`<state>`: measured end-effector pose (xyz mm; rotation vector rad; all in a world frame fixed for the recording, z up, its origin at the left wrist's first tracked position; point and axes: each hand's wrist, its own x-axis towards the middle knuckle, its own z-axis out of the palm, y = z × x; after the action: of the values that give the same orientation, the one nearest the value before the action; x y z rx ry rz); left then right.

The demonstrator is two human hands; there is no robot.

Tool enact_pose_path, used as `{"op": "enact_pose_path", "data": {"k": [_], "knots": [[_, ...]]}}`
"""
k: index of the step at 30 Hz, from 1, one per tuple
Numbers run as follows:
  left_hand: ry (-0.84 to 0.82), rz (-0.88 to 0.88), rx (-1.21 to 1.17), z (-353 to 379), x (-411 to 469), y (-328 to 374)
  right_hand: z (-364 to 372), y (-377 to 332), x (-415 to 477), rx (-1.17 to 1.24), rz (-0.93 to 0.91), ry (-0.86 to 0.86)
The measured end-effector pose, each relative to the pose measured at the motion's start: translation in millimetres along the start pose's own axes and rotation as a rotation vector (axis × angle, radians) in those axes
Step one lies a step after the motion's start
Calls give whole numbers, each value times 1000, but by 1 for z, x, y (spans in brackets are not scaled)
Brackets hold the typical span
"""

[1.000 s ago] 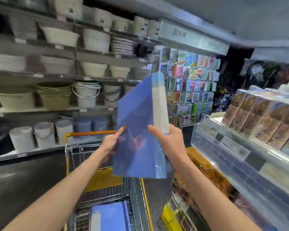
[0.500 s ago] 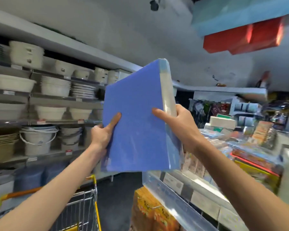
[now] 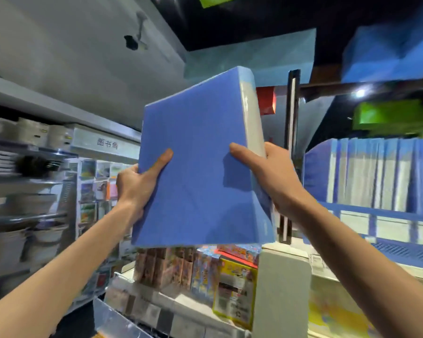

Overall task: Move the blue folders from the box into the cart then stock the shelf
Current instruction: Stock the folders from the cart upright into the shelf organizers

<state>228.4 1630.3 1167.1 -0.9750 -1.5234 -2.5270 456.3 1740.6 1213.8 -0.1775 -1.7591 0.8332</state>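
Blue folders (image 3: 195, 167) are up in the air in front of you, a thick bundle clamped between your two grips. Your left grip (image 3: 134, 186) has the left edge, a little below the middle, with the thumb (image 3: 160, 162) laid diagonally across the broad face and the other fingers hidden behind. Your right grip (image 3: 271, 176) has the opposite edge at about the same height: its thumb (image 3: 242, 154) presses on the blue face while the fingers wrap round the narrow side. Both grips are closed firmly on the bundle, and most of it rises above them.

You hold the bundle tilted, so its upper right corner is the highest point. The face turned to you is plain, flat blue with no marking you can read. The narrow side on the right is pale, whitish grey, with a glossy sheen, and it rounds off at the top.

The bundle sits just left of a black upright strip (image 3: 292, 113). Beyond that strip, to your right, a shelf (image 3: 381, 213) carries a row of blue folders (image 3: 376, 172) standing upright, well apart from the ones you hold. Under the bundle, colourful packaged goods (image 3: 181, 269) fill a lower shelf, with a yellow box (image 3: 235, 289) beside them.
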Motion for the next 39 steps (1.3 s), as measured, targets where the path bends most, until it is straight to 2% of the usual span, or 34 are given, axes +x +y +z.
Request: {"op": "enact_pose_path", "data": {"k": [5, 11, 21, 25, 35, 39], "knots": [[-33, 77, -88, 63, -10, 21, -56, -16, 4, 0, 0, 52], [-182, 98, -217, 131, -29, 39, -119, -34, -5, 79, 30, 149], [-234, 401, -151, 245, -108, 83, -259, -44, -34, 173, 21, 318], [-320, 476, -169, 306, -149, 90, -334, -41, -45, 140, 20, 340], [-502, 416, -84, 483, -252, 94, -515, -53, -81, -100, -23, 541], [-578, 532, 59, 544, -300, 95, -574, -66, -96, -195, -79, 638]]}}
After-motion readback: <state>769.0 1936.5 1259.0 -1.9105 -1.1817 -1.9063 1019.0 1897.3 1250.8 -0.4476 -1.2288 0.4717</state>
